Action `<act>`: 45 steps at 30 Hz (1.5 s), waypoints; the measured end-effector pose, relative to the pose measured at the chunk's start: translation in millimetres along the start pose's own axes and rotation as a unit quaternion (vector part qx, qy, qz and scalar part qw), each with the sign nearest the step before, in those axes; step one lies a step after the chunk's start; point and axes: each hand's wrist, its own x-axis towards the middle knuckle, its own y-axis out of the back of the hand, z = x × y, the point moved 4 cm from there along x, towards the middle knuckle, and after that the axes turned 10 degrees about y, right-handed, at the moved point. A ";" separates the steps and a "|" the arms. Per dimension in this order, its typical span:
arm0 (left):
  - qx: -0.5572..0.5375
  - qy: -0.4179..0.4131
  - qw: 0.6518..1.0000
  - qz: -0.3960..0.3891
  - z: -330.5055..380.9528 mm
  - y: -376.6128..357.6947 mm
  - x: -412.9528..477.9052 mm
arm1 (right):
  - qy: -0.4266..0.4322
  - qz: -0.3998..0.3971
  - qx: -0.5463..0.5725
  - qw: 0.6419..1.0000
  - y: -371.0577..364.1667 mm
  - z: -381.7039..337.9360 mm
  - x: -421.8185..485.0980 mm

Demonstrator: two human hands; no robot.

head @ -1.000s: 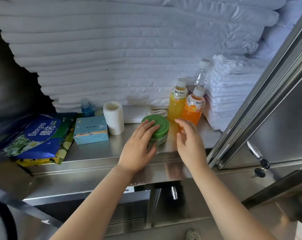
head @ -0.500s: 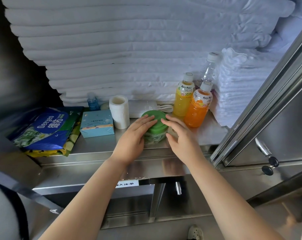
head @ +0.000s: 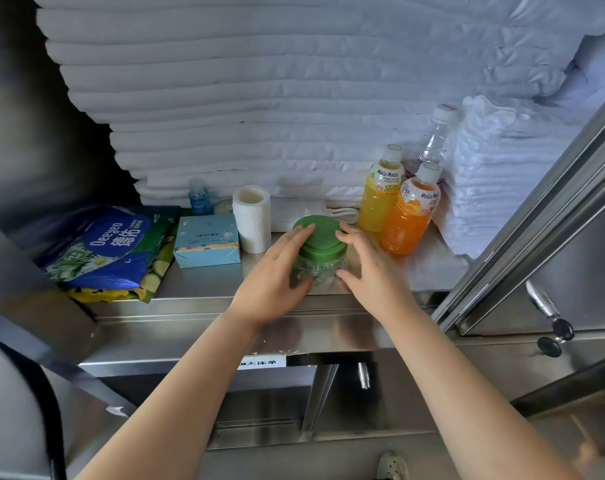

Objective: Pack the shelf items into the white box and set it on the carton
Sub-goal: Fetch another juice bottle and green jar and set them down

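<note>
Green-lidded jar point(head: 320, 252) stands on the steel shelf point(head: 207, 284) near its front edge, with clear glass and something crinkled inside below the wide lid. The left hand point(head: 273, 271) and right hand point(head: 370, 268) flank it. On each, nearly straight fingers lie against the lid's rim and the thumb touches the glass lower down. Neither hand wraps round the jar, so it is pressed between two open palms rather than gripped.

To lift it well, I would bear the weight on the glass body and not the lid, which may be only loosely seated. Sliding the thumbs lower or getting one palm underneath would be safer. It should come straight up, then out toward the body.

The orange bottle point(head: 410, 220) stands just beside the back of the right hand, with the yellow bottle point(head: 379, 199) behind it. That wrist should not swing outward, since tall bottles probably tip easily. The paper roll point(head: 252, 220) sits close on the left.

Neither the white box nor the carton is in view.
</note>
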 end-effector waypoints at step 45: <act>0.050 0.032 0.993 0.106 16.0 -5.6 4.9 | 0.055 0.036 0.024 0.998 -6.7 8.2 1.3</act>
